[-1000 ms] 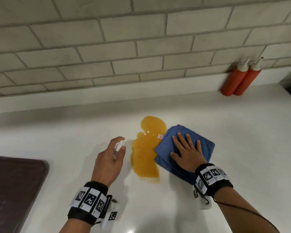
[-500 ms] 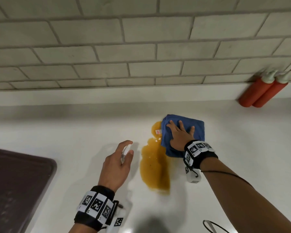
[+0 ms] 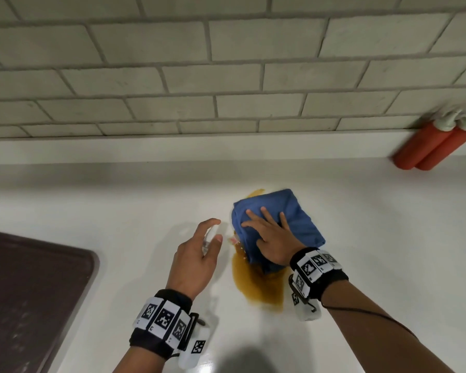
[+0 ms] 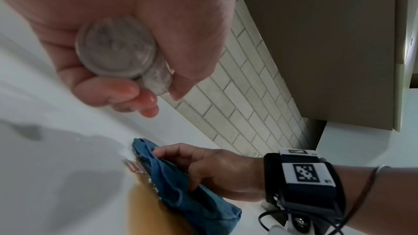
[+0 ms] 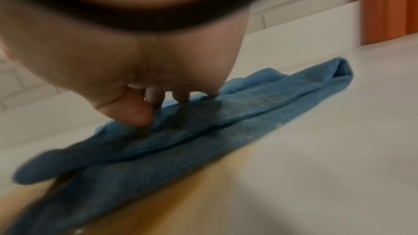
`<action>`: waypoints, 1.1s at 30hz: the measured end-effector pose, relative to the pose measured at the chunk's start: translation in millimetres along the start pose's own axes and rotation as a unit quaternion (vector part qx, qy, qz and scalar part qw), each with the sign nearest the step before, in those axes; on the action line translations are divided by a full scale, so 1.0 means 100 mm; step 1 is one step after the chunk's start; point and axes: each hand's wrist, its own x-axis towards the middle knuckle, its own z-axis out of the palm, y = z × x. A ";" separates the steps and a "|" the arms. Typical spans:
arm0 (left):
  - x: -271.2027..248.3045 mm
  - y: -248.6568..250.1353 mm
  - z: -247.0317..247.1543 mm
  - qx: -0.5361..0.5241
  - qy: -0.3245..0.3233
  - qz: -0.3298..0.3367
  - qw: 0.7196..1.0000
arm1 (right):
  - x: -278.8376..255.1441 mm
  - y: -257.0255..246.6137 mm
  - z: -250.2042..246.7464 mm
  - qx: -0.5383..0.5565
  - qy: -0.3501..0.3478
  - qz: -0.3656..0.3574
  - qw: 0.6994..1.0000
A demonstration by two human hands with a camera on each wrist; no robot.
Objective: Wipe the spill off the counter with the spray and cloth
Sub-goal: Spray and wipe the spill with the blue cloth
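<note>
The right hand (image 3: 273, 242) lies flat on the folded blue cloth (image 3: 296, 219), fingers spread and nearly straight, palm and fingertips (image 5: 156, 96) pressing the fabric down onto the white tabletop (image 3: 374, 238). Its grip is open: nothing is pinched, and the thumb rests on the cloth's left edge. The cloth sits over the far part of the orange-brown spill (image 3: 261, 286). The uncovered pool spreads out from under its near edge toward the person, and a thin sliver of liquid shows past the cloth's far left corner. In the right wrist view the near side of the cloth looks wet and stained where it meets the liquid.

The left hand (image 3: 197, 261) hovers just left of the spill, above the tabletop. Its grip is closed round a small clear spray bottle (image 4: 117, 51): the fingers curl about the body and the thumb lies along the other side, with the round base facing the left wrist camera. From the head view only a glimpse of the bottle shows between forefinger and thumb, and the forefinger stretches forward over the top.

A dark mat (image 3: 33, 297) lies at the left on the tabletop. Two red squeeze bottles (image 3: 431, 149) stand at the far right against the tiled wall (image 3: 226, 76).
</note>
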 end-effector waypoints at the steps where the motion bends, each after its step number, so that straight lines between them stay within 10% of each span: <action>1: -0.01 -0.01 -0.01 -0.002 0.002 0.000 1.000 | -0.01 0.02 0.00 0.007 0.024 0.013 1.000; 8: -0.06 -0.09 -0.10 -0.004 0.014 -0.004 1.000 | 0.22 0.01 0.02 -0.029 0.042 0.184 0.982; 24: -0.10 -0.27 -0.35 -0.010 0.013 0.010 1.000 | 0.44 -0.66 0.45 -0.159 0.018 -0.035 0.986; 33: -0.06 -0.29 -0.35 -0.023 0.009 -0.003 1.000 | 0.53 -0.35 0.15 -0.097 -0.006 0.059 0.994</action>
